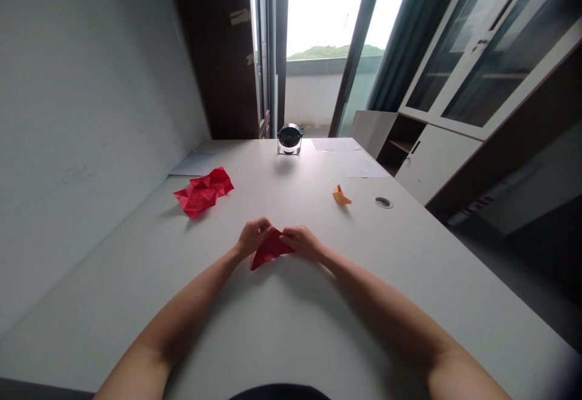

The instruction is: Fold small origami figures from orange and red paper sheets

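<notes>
A folded piece of red paper (271, 248) is held between both hands near the middle of the white table. On its upper left edge, my left hand (256, 234) is closed with the fingers pinching the paper. My right hand (302, 241) grips the right side the same way, thumb and fingers together. The paper has a pointed corner at the lower left, and its top edge is partly hidden by my fingers. Beyond my left hand lies a crumpled, creased red paper (204, 193). A small folded orange paper piece (341, 196) rests past my right hand.
A round black device on a stand (290, 137) is at the table's far edge. Paper sheets lie at the far left (193, 162) and far right (361, 163). A cable hole (383, 202) is set in the white table (282, 333). A wall borders the left side; cabinets stand right.
</notes>
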A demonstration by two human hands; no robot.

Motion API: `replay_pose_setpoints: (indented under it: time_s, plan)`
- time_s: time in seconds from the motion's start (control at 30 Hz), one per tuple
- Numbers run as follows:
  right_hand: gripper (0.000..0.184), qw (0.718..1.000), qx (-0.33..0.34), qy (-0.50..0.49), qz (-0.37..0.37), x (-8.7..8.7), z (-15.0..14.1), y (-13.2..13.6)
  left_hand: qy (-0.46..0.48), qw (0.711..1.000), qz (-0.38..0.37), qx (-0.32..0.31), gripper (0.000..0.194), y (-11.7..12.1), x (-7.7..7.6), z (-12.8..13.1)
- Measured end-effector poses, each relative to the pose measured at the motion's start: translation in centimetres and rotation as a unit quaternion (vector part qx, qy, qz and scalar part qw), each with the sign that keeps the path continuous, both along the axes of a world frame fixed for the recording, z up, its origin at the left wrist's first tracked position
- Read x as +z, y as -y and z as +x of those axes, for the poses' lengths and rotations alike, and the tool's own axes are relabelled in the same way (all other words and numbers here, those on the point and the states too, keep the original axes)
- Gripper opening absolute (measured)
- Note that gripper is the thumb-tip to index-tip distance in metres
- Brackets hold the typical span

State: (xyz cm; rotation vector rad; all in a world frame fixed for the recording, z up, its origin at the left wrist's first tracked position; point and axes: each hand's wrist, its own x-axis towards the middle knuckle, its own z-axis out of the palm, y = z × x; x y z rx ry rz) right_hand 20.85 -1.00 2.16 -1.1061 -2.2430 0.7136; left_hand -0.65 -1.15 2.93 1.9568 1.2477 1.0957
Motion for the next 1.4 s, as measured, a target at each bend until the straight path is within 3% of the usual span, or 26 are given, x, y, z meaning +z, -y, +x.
replay_pose_setpoints:
  time_s: [0.13, 0.37, 0.93, 1.1, 1.4]
  plan:
    - [0.033, 1.000, -0.008, -0.011, -0.002, -0.2, 0.0, -0.1, 0.011, 1.000, -0.002, 0.009, 0.033, 0.0, 0.0, -0.1]
    - [0.027, 0.999, -0.007, -0.036, -0.015, 0.6, -0.1, 0.4, -0.011, 0.999, -0.017, -0.036, 0.032, 0.0, -0.1, 0.0]
    - [0.024, 0.999, -0.012, -0.040, -0.010, 0.9, -0.1, 0.4, -0.021, 0.996, -0.024, -0.080, 0.034, -0.1, -0.2, 0.0]
    - [0.024, 0.999, -0.014, -0.046, -0.012, 0.6, 0.0, 0.3, -0.016, 0.998, -0.024, -0.061, 0.033, 0.0, -0.3, 0.1]
    - [0.028, 0.997, -0.043, -0.065, 0.014, -0.4, 0.5, -0.6, 0.023, 0.999, 0.003, 0.034, 0.033, -0.2, 0.1, -0.5]
